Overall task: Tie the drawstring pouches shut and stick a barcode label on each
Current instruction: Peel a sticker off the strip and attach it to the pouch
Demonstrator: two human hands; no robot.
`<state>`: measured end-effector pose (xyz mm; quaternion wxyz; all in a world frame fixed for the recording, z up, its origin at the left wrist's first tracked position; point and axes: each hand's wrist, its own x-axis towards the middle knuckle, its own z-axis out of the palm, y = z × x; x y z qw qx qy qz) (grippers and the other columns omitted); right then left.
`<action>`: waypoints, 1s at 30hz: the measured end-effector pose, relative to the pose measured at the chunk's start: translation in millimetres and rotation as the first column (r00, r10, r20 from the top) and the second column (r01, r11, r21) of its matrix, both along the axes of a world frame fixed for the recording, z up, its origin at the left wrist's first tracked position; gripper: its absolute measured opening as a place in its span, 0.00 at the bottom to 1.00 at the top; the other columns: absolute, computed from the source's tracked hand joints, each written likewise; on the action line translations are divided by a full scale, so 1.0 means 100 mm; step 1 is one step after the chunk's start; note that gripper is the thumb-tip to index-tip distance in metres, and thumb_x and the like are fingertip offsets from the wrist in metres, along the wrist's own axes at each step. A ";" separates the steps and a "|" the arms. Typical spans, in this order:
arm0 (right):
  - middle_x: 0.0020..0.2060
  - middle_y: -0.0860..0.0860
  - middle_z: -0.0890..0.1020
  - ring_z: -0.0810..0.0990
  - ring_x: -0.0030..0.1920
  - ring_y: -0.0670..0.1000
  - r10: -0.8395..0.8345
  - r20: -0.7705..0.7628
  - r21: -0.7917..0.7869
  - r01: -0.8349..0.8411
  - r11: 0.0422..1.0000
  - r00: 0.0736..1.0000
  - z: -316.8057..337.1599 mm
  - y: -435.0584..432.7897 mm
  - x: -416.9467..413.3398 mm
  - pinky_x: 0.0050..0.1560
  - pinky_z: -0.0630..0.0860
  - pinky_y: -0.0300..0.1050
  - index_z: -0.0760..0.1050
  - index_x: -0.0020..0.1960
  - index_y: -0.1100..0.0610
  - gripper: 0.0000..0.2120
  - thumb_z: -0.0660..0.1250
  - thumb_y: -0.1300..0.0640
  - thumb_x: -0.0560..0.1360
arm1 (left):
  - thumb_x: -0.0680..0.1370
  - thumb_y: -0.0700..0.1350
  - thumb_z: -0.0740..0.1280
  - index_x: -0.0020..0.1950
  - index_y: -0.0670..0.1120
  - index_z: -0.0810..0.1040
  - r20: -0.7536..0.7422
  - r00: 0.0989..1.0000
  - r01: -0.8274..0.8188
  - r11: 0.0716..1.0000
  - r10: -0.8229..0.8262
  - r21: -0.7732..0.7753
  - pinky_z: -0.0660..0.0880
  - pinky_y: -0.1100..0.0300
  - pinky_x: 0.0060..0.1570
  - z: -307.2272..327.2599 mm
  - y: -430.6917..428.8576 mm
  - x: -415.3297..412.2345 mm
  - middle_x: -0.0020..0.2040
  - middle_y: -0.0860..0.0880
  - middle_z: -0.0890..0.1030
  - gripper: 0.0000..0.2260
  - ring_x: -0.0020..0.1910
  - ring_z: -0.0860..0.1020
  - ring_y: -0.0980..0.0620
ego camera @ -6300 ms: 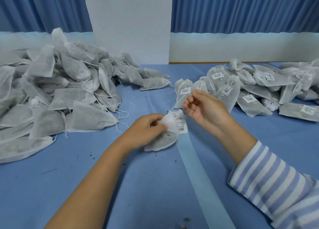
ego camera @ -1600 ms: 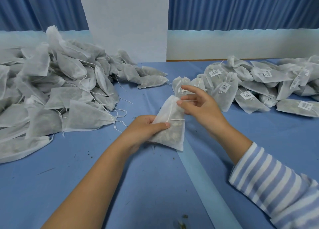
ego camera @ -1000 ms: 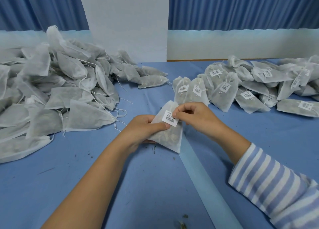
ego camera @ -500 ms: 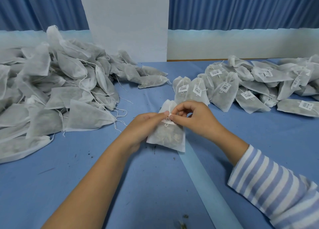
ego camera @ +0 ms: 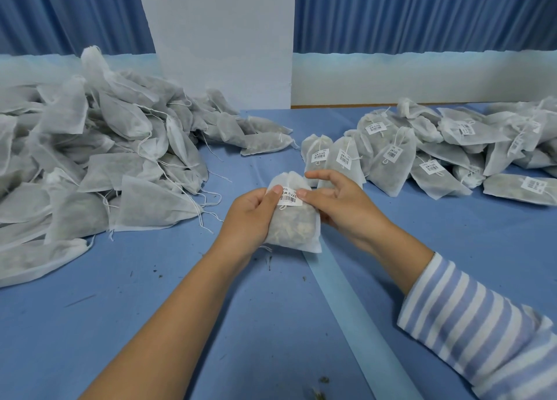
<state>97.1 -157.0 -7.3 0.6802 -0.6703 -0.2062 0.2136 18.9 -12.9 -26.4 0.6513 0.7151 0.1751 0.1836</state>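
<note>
Frame centre: the white nonwoven drawstring pouch (ego camera: pixel 294 228) stands upright, gripped by the left hand (ego camera: pixel 247 216). The right hand (ego camera: pixel 340 207), fingers loose, thumb-presses its white barcode label (ego camera: pixel 289 200). The labelled pouch pile (ego camera: pixel 452 155) lies upper right, nearer the right hand.

A small packing workroom is showing here: a blue-covered table (ego camera: pixel 150 324) is carrying a loose heap of unlabelled drawstring pouches (ego camera: pixel 99 158) on the person's left and finished barcode-labelled pouches (ego camera: pixel 437 152) on the right, with blue curtains (ego camera: pixel 422 14) hanging behind
</note>
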 end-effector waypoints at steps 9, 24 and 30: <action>0.48 0.61 0.83 0.84 0.46 0.51 -0.015 0.138 -0.088 0.027 0.996 0.990 -0.04 0.04 -0.05 0.52 0.80 0.51 0.69 0.65 0.48 0.24 0.73 0.56 0.73 | 0.82 0.50 0.63 0.39 0.42 0.79 0.019 0.993 -0.120 0.986 0.119 0.112 0.69 0.64 0.30 -0.01 -0.02 0.01 0.33 0.51 0.76 0.17 0.30 0.72 0.56; 0.41 0.48 0.79 0.71 0.39 0.48 -0.328 0.481 -0.043 0.396 0.917 0.813 -0.26 -0.13 0.44 0.43 0.69 0.40 0.76 0.45 0.53 0.05 0.68 0.62 0.77 | 0.79 0.41 0.64 0.57 0.45 0.77 -0.045 0.935 -0.285 0.820 0.352 0.496 0.72 0.57 0.50 -0.05 0.44 -0.06 0.53 0.48 0.81 0.07 0.52 0.79 0.46; 0.46 0.43 0.80 0.75 0.45 0.46 -0.312 0.519 -0.164 0.451 0.877 0.796 -0.41 -0.16 0.62 0.47 0.71 0.33 0.79 0.50 0.52 0.06 0.70 0.58 0.74 | 0.78 0.39 0.63 0.66 0.42 0.73 -0.250 0.774 -0.103 0.505 0.581 0.857 0.65 0.48 0.61 -0.07 0.67 -0.15 0.66 0.40 0.71 0.16 0.67 0.66 0.38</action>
